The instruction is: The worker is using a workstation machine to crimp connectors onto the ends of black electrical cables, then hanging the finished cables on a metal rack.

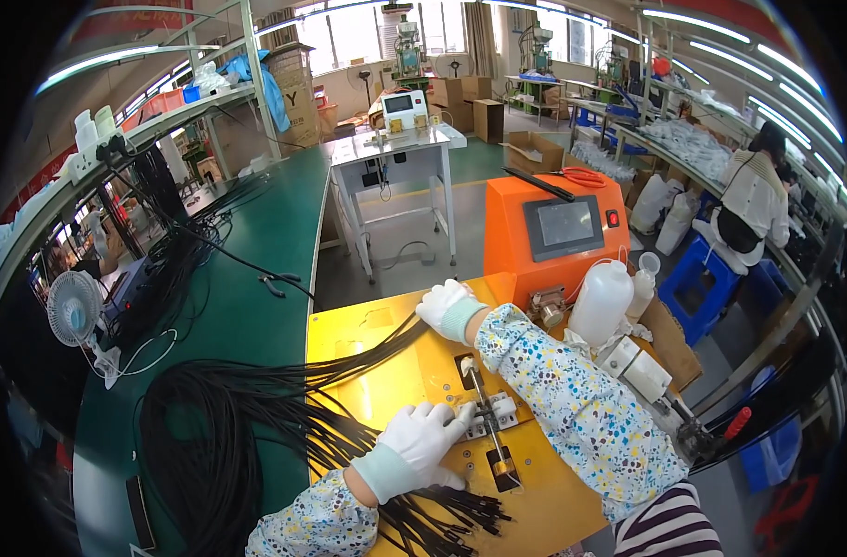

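A large bundle of black cables (200, 418) lies looped on the green bench and spreads over the yellow machine plate (349, 325). My right hand (449, 310), in a white glove, is closed around one end of several cables at the plate's far edge. My left hand (414, 447), also gloved, lies over other cables, thumb spread, index fingertip at a small metal fixture (491, 418) set in the plate. Cable ends with small connectors (465, 513) fan out below that hand. Its palm is hidden.
An orange machine (558, 227) with a screen stands behind the plate, with red-handled pliers (583, 176) on top. White bottles (602, 302) stand right of it. Cutters (275, 283) and a small fan (75, 306) are at left. A person (756, 200) sits at far right.
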Motion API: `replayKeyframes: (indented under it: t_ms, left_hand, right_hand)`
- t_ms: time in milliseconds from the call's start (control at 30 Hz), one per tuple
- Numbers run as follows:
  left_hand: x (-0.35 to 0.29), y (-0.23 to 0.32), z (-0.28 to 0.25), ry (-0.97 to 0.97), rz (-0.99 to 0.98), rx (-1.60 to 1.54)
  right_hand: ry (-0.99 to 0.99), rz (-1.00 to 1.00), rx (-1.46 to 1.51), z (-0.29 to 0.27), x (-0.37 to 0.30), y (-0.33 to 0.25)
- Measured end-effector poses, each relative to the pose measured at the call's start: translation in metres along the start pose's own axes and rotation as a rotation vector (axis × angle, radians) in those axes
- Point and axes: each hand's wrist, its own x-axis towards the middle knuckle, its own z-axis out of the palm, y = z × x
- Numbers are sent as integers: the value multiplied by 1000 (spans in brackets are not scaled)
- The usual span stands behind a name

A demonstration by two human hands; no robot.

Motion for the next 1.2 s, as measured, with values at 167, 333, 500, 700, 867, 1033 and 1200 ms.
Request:
replayKeyframes:
  t_ms: [167, 333, 500, 700, 867, 1033, 1200]
  left_hand:
    - [0, 2, 7, 21, -53, -71]
    - [-4, -9, 24, 88, -65, -8]
    - [0, -6, 23, 194, -149, -44]
    - [-2, -5, 20, 185, -185, -47]
    - [-10, 6, -37, 49, 23, -337]
    - [0, 25, -18, 379, -230, -296]
    - [2, 15, 9, 221, -283, -396]
  right_hand:
    - [-193, -59, -146, 18, 9, 3]
    - [212, -92, -48, -29, -16, 6]
    - [518, -144, -47, -48, -40, 15]
    - [516, -16, -55, -60, -91, 16]
    - [282, 68, 90, -78, -149, -15]
    - [97, 70, 672, -67, -186, -46]
    - [294, 139, 827, -45, -191, -44]
